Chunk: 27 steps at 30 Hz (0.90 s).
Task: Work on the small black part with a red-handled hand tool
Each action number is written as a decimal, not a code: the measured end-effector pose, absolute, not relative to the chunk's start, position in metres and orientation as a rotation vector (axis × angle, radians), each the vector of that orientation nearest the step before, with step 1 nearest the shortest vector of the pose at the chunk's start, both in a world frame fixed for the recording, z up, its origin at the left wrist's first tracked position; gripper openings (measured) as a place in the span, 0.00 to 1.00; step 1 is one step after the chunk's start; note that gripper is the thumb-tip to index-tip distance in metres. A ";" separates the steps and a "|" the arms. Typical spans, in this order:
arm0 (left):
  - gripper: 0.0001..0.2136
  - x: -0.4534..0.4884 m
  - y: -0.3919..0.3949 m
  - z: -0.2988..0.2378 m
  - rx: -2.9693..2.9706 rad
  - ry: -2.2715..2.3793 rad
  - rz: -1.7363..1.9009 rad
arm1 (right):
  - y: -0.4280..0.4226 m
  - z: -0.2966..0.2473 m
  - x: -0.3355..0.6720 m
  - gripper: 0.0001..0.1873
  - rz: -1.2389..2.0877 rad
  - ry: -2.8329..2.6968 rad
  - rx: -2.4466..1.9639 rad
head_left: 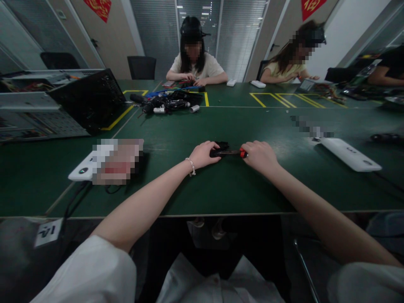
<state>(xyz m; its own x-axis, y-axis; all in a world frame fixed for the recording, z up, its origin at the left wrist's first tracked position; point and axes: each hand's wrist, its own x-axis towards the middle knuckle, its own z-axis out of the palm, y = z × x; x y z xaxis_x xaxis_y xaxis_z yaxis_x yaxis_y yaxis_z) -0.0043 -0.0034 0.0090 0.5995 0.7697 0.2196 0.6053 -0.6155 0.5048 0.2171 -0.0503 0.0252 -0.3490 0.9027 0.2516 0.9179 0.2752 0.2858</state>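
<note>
My left hand [203, 154] rests on the green table [221, 189] with its fingers curled round a small black part [222, 146]. My right hand [259, 155] is closed on the red-and-black handle of a screwdriver [229, 153], whose dark shaft runs left to the black part. Both hands meet near the table's middle. What the tool's tip touches is hidden by my left fingers.
A white power strip [350, 154] lies to the right, another white device [84, 167] to the left. A black open computer case [90, 99] stands far left. A pile of tools and cables [167, 102] lies farther back. Two people sit opposite, working.
</note>
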 end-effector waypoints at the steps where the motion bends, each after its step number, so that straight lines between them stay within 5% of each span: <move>1: 0.15 -0.004 -0.003 0.009 2.453 1.104 0.594 | -0.051 0.026 0.217 0.09 -0.619 -2.477 -1.760; 27: 0.14 -0.004 -0.004 0.011 2.462 1.112 0.582 | -0.050 0.024 0.218 0.09 -0.677 -2.471 -1.707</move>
<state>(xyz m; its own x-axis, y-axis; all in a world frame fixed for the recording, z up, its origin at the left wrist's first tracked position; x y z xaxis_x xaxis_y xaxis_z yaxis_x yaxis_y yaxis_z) -0.0042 -0.0040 0.0114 0.6018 0.7695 0.2137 0.6139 -0.6169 0.4926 0.2184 -0.0505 0.0236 -0.3835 0.8754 0.2941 0.9031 0.2888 0.3179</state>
